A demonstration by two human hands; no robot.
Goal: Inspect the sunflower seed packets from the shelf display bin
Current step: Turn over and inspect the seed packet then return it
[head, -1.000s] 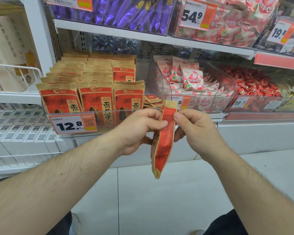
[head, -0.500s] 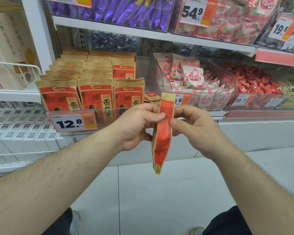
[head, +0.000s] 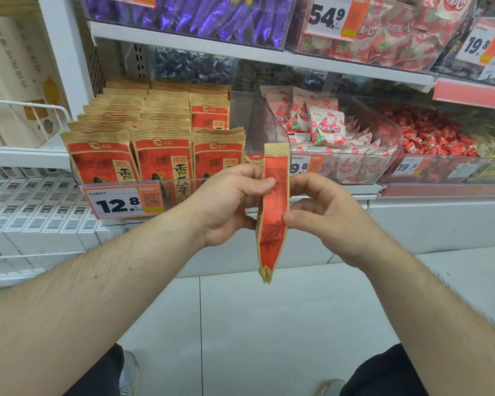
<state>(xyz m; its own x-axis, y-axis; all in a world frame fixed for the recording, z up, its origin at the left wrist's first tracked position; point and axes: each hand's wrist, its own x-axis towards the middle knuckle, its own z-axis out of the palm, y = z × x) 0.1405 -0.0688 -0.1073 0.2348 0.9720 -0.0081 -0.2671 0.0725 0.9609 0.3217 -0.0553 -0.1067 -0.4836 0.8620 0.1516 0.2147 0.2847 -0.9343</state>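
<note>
Both hands pinch one sunflower seed packet (head: 273, 207) edge-on before the clear display bin (head: 166, 184): left hand (head: 226, 207), right hand (head: 323, 212). Strawberry sweets (head: 326, 124) sit beside; pale floor tiles (head: 269, 324) below.

The sunflower seed packet (head: 272, 212) looks like matt kraft paper of tan colour with a red printed face, and the packets in the display bin (head: 157, 155) have the same paper look with fine ribbed seals on top. The display bin (head: 120, 182) is of clear, glossy plastic, smooth on its front wall, and the price label (head: 125, 202) on it looks like smooth printed paper. The purple wrappers (head: 200, 15) above are shiny foil, the shelf board (head: 240, 52) seems white painted metal, and the floor tiles (head: 269, 324) are smooth with a soft shine.
</note>
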